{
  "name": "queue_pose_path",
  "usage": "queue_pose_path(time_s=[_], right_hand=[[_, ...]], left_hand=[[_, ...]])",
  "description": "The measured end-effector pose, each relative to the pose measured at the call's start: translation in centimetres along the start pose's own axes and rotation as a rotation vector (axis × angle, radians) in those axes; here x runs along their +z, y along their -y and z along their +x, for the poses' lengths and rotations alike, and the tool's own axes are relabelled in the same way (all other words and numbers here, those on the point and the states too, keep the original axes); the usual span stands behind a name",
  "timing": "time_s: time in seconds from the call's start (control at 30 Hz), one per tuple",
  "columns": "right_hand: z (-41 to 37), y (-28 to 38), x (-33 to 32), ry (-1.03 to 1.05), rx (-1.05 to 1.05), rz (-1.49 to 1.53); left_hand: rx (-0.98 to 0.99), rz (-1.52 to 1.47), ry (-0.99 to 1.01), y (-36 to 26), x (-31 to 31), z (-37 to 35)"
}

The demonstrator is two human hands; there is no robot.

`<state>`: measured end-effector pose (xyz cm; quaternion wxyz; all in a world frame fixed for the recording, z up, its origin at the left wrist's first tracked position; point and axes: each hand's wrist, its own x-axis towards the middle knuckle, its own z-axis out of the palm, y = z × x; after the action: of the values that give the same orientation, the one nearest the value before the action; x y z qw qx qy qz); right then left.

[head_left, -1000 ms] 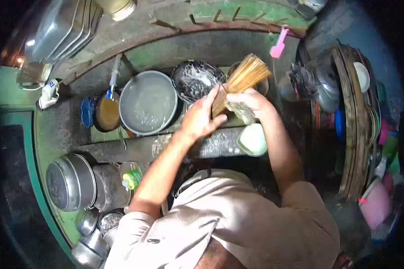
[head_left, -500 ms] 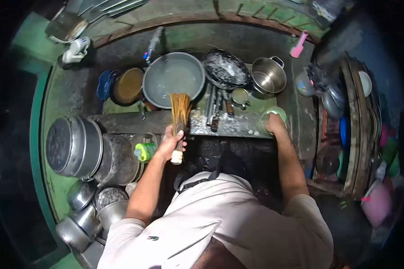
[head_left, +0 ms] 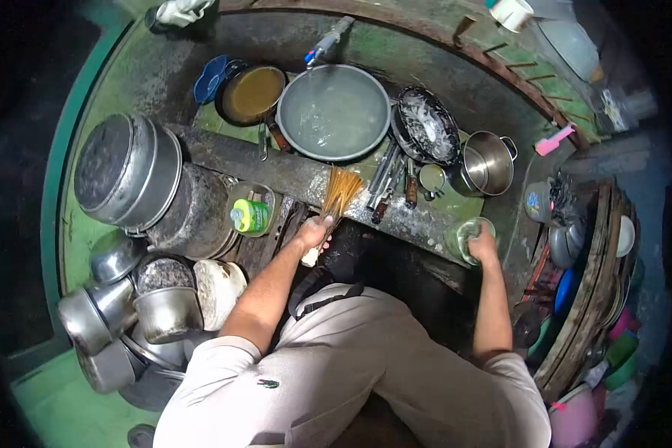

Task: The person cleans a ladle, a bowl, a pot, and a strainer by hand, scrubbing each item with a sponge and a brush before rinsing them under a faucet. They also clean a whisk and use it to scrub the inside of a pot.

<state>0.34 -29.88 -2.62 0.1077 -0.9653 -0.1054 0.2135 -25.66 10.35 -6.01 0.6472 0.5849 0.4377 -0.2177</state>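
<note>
My left hand (head_left: pixel 313 234) is closed round a short stick brush (head_left: pixel 343 188), its bristles pointing up and away from me over the ledge. The brush's pale handle end sticks out below my fist. On the right, my right hand (head_left: pixel 483 245) reaches into a pale green see-through tub (head_left: pixel 458 237) at the ledge's end. Its fingers are bent inside the tub, and what they hold, if anything, is hidden. Ahead lies a large grey basin (head_left: pixel 387 112) of cloudy water. Beside it is a black pan (head_left: pixel 431 128) with white suds.
A tap (head_left: pixel 327 43) hangs above the basin. A pan of brown liquid (head_left: pixel 253 95) sits left, and a steel pot (head_left: pixel 476 168) right. Several knives (head_left: pixel 384 179) lie by a small cup (head_left: pixel 431 178). A green bottle (head_left: pixel 251 216) and stacked pots (head_left: pixel 168 310) are at my left.
The head view has turned, so the basin and pans appear tilted and further right. My left hand still grips the brush, and my right hand stays in the tub.
</note>
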Motion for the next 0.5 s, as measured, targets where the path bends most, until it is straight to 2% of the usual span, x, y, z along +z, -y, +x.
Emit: queue_pose_path(time_s=[0.03,0.07,0.1,0.17,0.23,0.3,0.37,0.43,0.5], right_hand=[[0.0,-1.0,-0.2,-0.153,-0.051,0.066],[-0.4,-0.9,-1.0,-0.147,0.03,0.322],[-0.7,-0.4,-2.7,-0.139,0.115,0.579],[-3.2,5.3,-7.2,-0.022,0.093,1.022],[-4.3,10.1,-8.6,0.037,0.006,1.278],[-3.9,14.6,-7.3,0.149,-0.004,1.45],[-2.1,19.3,-3.8,0.167,-0.09,1.444],[-1.8,23.6,-0.2,0.063,-0.279,1.001],[-0.6,27.2,5.1,-0.065,-0.739,0.626]], left_hand=[[0.006,0.011,-0.015,-0.6,0.1,-0.5],[0.081,0.095,-0.037,-1.9,0.1,-2.2],[0.075,0.078,-0.041,-1.7,-0.1,-2.2],[0.21,0.063,-0.083,-1.4,-0.8,-2.1],[0.214,0.022,-0.111,-1.5,-1.1,-2.6],[0.146,0.167,-0.123,2.2,-2.2,1.9],[0.101,0.213,-0.138,1.5,-2.4,1.5],[0.049,0.259,-0.148,2.3,-2.5,3.0],[0.42,0.881,-0.393,5.4,-2.8,7.4]])
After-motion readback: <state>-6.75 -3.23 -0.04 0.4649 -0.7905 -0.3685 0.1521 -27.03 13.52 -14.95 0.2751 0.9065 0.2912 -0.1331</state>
